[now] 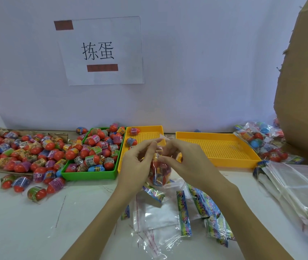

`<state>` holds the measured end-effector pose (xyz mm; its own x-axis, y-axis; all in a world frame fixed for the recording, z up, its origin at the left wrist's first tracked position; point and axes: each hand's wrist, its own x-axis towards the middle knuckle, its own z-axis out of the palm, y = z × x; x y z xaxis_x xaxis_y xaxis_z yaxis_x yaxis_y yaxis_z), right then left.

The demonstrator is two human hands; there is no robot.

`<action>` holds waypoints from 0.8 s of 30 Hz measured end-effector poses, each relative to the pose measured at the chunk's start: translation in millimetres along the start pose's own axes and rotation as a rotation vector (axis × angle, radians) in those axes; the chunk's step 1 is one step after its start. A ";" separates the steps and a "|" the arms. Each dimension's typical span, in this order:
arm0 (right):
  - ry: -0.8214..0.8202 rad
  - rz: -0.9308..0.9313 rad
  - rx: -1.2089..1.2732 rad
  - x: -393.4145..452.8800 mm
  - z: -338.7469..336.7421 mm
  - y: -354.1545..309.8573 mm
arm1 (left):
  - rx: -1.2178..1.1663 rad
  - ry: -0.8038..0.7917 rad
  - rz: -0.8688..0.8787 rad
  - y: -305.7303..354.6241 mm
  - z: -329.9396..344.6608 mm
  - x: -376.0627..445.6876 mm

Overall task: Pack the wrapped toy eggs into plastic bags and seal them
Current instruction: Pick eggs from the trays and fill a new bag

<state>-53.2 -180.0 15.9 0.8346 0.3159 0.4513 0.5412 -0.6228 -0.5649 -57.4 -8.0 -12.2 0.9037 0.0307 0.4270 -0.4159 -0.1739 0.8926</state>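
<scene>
A clear plastic bag [159,171] with several wrapped toy eggs inside hangs between my hands above the table. My left hand [137,162] pinches the bag's top edge on the left. My right hand [183,160] pinches the same top edge on the right. Loose wrapped eggs [24,151] lie in a heap at the left, and more fill a green tray [91,175]. Two eggs sit in the yellow tray [143,129] behind my hands. Empty clear bags [157,218] with colourful header cards lie below my wrists.
A second yellow tray [220,166] stands at the right with nothing in it. Packed bags of eggs [262,139] pile up at the far right beside a cardboard box [306,81]. A stack of flat bags [295,188] lies at the right edge. A paper sign [100,51] hangs on the wall.
</scene>
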 end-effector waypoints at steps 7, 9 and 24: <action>0.199 -0.072 0.054 1.5 -0.6 2.5 | -0.165 -0.250 -0.216 -1.6 -5.9 2.7; 0.360 -0.061 0.090 3.2 -1.4 -0.6 | -0.224 -0.183 -0.221 -0.9 -7.4 3.9; 0.155 0.446 0.811 1.3 -0.6 4.2 | -0.329 -0.120 -0.219 3.9 -6.8 4.4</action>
<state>-49.9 -182.6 14.5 0.9909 0.0325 0.1308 0.1293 0.0447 -0.9906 -55.7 -1.8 -5.8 0.9717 -0.0867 0.2197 -0.2055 0.1486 0.9673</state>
